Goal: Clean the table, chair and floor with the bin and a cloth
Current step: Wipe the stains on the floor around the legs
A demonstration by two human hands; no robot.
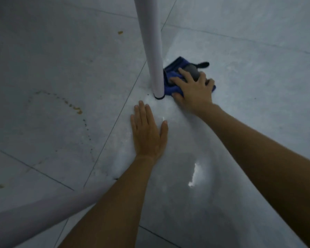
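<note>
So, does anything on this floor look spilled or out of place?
A curved trail of yellow-brown drops lies on the floor left of the white leg, with a crumb farther back. It looks like unwiped spilled food; the right hand presses the blue cloth on the leg's other side.

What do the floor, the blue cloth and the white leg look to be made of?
Floor: glazed ceramic or stone-look tile; grey, glossy, with grout lines and a bright reflection. Blue cloth: soft pile, probably microfibre; ribbed, bunched folds under the right hand. White leg: smooth, matte tube, painted metal or plastic, cannot tell which; dark foot cap.
</note>
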